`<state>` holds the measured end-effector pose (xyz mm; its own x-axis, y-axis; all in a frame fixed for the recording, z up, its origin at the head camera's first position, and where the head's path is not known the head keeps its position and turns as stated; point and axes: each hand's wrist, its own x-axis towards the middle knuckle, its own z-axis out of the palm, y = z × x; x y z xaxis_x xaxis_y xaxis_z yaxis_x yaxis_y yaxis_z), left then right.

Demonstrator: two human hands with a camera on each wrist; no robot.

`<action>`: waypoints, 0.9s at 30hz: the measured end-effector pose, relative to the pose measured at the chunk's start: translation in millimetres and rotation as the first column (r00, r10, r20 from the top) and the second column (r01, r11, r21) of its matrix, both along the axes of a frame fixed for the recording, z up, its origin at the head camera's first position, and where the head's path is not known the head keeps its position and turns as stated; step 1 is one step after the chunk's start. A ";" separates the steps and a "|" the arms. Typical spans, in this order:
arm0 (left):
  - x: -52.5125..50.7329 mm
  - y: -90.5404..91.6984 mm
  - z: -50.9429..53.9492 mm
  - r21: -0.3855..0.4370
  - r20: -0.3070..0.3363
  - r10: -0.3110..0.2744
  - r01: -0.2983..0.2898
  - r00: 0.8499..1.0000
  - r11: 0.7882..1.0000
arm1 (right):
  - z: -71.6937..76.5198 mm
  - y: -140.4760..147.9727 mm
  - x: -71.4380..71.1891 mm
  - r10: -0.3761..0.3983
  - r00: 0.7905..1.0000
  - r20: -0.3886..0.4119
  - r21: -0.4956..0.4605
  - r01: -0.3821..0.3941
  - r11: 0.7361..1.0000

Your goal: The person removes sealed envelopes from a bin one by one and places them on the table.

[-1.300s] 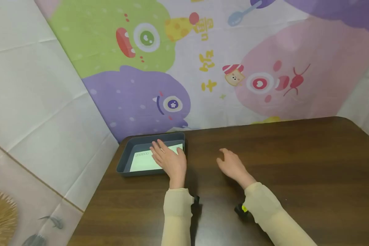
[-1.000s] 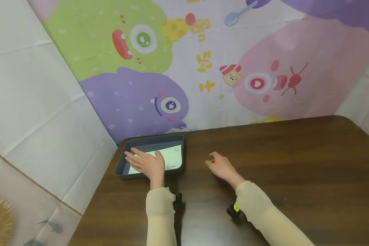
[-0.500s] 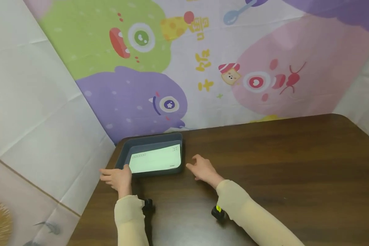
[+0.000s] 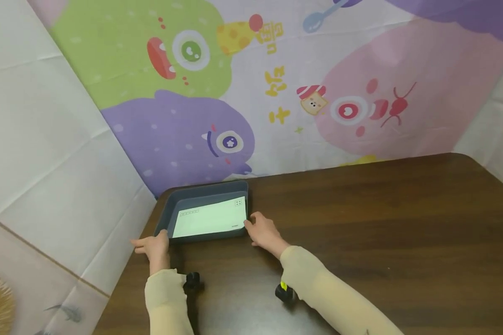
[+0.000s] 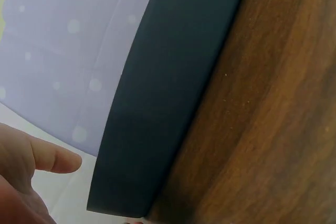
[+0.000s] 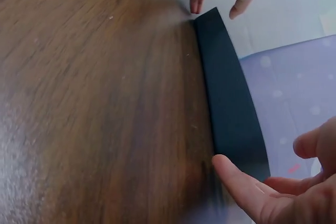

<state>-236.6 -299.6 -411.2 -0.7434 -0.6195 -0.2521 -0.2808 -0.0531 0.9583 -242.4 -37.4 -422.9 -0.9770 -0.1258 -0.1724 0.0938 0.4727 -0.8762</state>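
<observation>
A dark grey rectangular tray [image 4: 209, 236] stands at the table's back left, and a pale sheet [image 4: 211, 217] with small printed marks lies inside it. My left hand [image 4: 154, 246] is at the tray's front left corner, thumb by the rim and fingers spread outward. In the left wrist view, a gap separates the hand's visible digit [image 5: 58, 160] from the tray wall [image 5: 157, 93]. At the front right corner is my right hand [image 4: 265, 233], its fingers loosely bent. The right wrist view shows its fingertips [image 6: 224, 165] close against the tray's end [image 6: 231, 98]; contact is uncertain.
The brown wooden table [image 4: 360, 223] extends right and forward. Behind it hangs a cloth [image 4: 285, 102] printed with cartoon figures, close to the tray's back edge. A white covering [image 4: 109, 153] rises at the left. Each wrist carries a small black device [image 4: 284, 292].
My left hand has moved left and toward me, from above the tray to its front left corner. My right hand has moved left to the front right corner. The tray has not visibly moved.
</observation>
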 end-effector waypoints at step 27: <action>-0.6 -15.7 -12.0 -0.148 0.044 -0.157 0.162 0.987 0.976 | -6.5 -9.0 -6.4 -0.039 0.998 -0.044 0.020 0.040 0.999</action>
